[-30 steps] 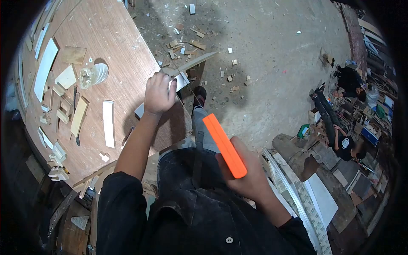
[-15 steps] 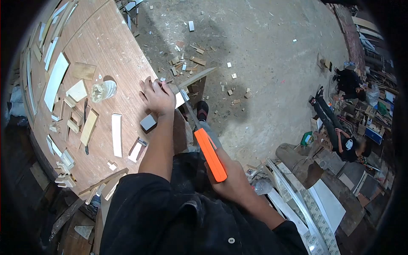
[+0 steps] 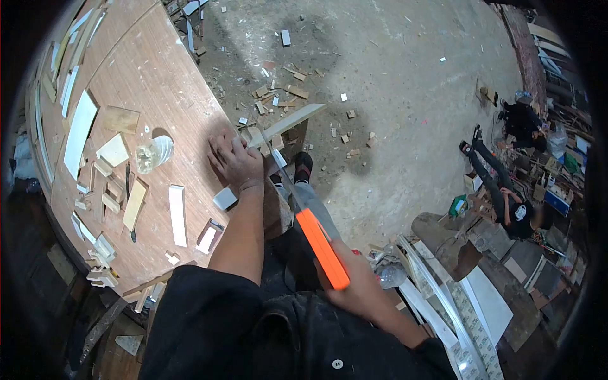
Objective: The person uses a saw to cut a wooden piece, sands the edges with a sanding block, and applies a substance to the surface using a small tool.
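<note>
The wooden table [image 3: 171, 82] spans the left side; the saw [image 3: 322, 248] slants from the near middle towards the table's right edge, its blade reaching the light wood strip [image 3: 296, 121]; that strip juts right, past the edge and above the floor [image 3: 411, 95]; the right hand [image 3: 358, 275] is closed around the orange handle; the left hand [image 3: 235, 158] lies at the edge, fingers apart and slightly bent (what its palm covers is hidden); a clear jar [image 3: 154, 154] sits farther left; a pale block [image 3: 225, 199] lies just nearer.
</note>
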{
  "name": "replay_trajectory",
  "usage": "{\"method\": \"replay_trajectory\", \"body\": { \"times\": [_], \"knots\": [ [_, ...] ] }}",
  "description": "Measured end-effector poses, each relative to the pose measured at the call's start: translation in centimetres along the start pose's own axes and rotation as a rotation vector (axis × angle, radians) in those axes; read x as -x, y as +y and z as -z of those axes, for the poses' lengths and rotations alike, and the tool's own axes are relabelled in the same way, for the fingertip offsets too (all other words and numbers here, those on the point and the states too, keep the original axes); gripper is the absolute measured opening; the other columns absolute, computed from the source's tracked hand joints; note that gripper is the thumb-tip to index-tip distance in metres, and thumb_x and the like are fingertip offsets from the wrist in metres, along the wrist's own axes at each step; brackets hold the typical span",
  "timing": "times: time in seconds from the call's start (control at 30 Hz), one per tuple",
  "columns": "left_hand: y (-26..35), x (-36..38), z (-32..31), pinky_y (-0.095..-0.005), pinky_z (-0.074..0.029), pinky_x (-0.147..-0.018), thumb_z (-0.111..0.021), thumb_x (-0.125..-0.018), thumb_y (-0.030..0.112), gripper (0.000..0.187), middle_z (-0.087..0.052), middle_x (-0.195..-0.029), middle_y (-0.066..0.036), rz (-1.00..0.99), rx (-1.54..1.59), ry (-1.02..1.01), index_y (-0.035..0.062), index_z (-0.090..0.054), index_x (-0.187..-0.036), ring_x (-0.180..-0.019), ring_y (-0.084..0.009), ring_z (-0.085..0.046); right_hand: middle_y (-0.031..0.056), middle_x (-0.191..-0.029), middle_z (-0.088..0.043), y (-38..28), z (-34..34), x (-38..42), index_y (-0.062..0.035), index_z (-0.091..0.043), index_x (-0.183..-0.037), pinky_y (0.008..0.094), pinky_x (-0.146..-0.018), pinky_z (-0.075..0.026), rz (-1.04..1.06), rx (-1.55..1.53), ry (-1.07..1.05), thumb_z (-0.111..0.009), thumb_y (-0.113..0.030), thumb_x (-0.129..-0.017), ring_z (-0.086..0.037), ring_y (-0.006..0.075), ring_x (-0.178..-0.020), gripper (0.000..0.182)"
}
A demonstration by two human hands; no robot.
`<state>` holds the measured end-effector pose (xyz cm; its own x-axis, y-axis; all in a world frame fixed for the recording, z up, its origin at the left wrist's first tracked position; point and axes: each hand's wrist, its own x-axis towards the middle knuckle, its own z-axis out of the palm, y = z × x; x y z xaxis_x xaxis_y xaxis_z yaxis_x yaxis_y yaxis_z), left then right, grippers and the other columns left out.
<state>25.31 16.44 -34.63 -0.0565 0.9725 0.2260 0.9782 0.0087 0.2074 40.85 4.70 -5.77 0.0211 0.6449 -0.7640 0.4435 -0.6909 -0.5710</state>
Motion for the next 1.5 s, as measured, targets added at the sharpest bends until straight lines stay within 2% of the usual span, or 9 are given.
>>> {"method": "replay_trajectory", "body": {
  "times": [0.13, 0.33, 0.53, 0.7, 0.77, 0.9, 1.23, 1.33, 1.5],
  "knots": [
    [-0.3, 0.1, -0.1, -0.0599, -0.026, -0.112, -0.056, -0.074, 0.013, 0.016, -0.05, -0.135, -0.016, 0.011, -0.006, -0.061, 0.0098, -0.063, -0.088, -0.138, -0.0419, -0.036, 0.0211, -0.082, -0.06, -0.4, 1.9, 1.2, -0.0024, -0.049, -0.101, 0.044, -0.064, -0.048, -0.028, 0.007, -0.066, -0.066, -0.014, -0.089, -0.063, 0.0438, -0.078, 0.024],
    [-0.1, 0.2, -0.1, -0.0551, -0.03, -0.11, -0.057, -0.082, 0.014, 0.007, -0.053, -0.134, -0.014, 0.032, -0.021, -0.022, 0.0114, -0.061, -0.086, -0.137, -0.0382, -0.04, 0.0214, -0.084, -0.06, -2.6, 3.5, 3.1, -0.0024, -0.048, -0.098, 0.0445, -0.065, -0.049, -0.029, 0.028, -0.145, -0.066, -0.015, -0.089, -0.063, 0.0442, -0.081, 0.024],
    [-0.2, 0.5, -0.6, -0.0557, -0.03, -0.111, -0.057, -0.082, 0.012, 0.006, -0.054, -0.134, -0.011, 0.045, -0.015, -0.009, 0.0129, -0.062, -0.085, -0.137, -0.0373, -0.04, 0.0211, -0.083, -0.062, -2.3, 3.0, 3.0, -0.0034, -0.052, -0.107, 0.044, -0.067, -0.051, -0.104, 0.024, -0.122, -0.068, -0.015, -0.088, -0.064, 0.0432, -0.083, 0.027],
    [-0.2, 0.5, 0.0, -0.0546, -0.029, -0.112, -0.057, -0.08, 0.011, 0.005, -0.054, -0.135, -0.011, 0.043, -0.009, -0.022, 0.011, -0.062, -0.083, -0.139, -0.036, -0.039, 0.0208, -0.079, -0.06, -2.6, 4.4, 4.0, -0.0036, -0.05, -0.099, 0.0446, -0.066, -0.05, -0.074, 0.04, -0.165, -0.067, -0.014, -0.088, -0.064, 0.0436, -0.079, 0.022],
    [0.1, 0.3, 0.0, -0.0542, -0.029, -0.113, -0.058, -0.08, 0.011, 0.005, -0.054, -0.135, -0.011, 0.043, -0.019, -0.022, 0.0107, -0.062, -0.083, -0.14, -0.0355, -0.038, 0.0202, -0.079, -0.061, 0.5, 2.1, 1.3, -0.0026, -0.052, -0.101, 0.0431, -0.065, -0.05, -0.018, 0.016, -0.051, -0.066, -0.014, -0.088, -0.064, 0.0428, -0.077, 0.022],
    [-0.2, 0.3, -0.1, -0.0548, -0.027, -0.113, -0.057, -0.079, 0.01, 0.007, -0.052, -0.137, -0.011, 0.061, -0.014, -0.041, 0.0102, -0.061, -0.084, -0.139, -0.0375, -0.038, 0.0198, -0.081, -0.059, -1.3, 2.3, 2.6, -0.0013, -0.052, -0.097, 0.0401, -0.062, -0.046, 0.018, 0.012, -0.02, -0.066, -0.012, -0.087, -0.059, 0.0418, -0.069, 0.02],
    [-0.3, 0.6, -0.5, -0.0576, -0.025, -0.114, -0.055, -0.079, 0.01, 0.008, -0.052, -0.135, -0.013, 0.036, 0.045, -0.03, 0.0116, -0.061, -0.085, -0.139, -0.0386, -0.038, 0.0165, -0.078, -0.058, -0.9, 3.1, 4.2, -0.001, -0.054, -0.096, 0.037, -0.065, -0.047, -0.096, 0.034, -0.069, -0.067, -0.007, -0.085, -0.062, 0.0354, -0.071, 0.018],
    [-0.2, 0.9, -0.6, -0.0581, -0.026, -0.113, -0.056, -0.081, 0.01, 0.006, -0.054, -0.134, -0.014, 0.068, 0.032, -0.044, 0.0122, -0.061, -0.084, -0.138, -0.0381, -0.039, 0.0179, -0.077, -0.058, 2.0, 1.8, 2.5, -0.001, -0.054, -0.092, 0.036, -0.063, -0.047, 0.052, -0.034, 0.056, -0.067, -0.008, -0.085, -0.062, 0.0354, -0.07, 0.017],
    [-0.9, 0.9, -1.2, -0.059, -0.026, -0.112, -0.057, -0.083, 0.012, 0.003, -0.053, -0.133, -0.015, 0.049, 0.084, 0.01, 0.0112, -0.06, -0.084, -0.136, -0.039, -0.041, 0.0167, -0.076, -0.057, 3.3, 0.5, 2.6, -0.0006, -0.055, -0.089, 0.0341, -0.065, -0.047, 0.066, -0.003, 0.091, -0.067, -0.007, -0.085, -0.062, 0.0333, -0.07, 0.015]
  ]
}}
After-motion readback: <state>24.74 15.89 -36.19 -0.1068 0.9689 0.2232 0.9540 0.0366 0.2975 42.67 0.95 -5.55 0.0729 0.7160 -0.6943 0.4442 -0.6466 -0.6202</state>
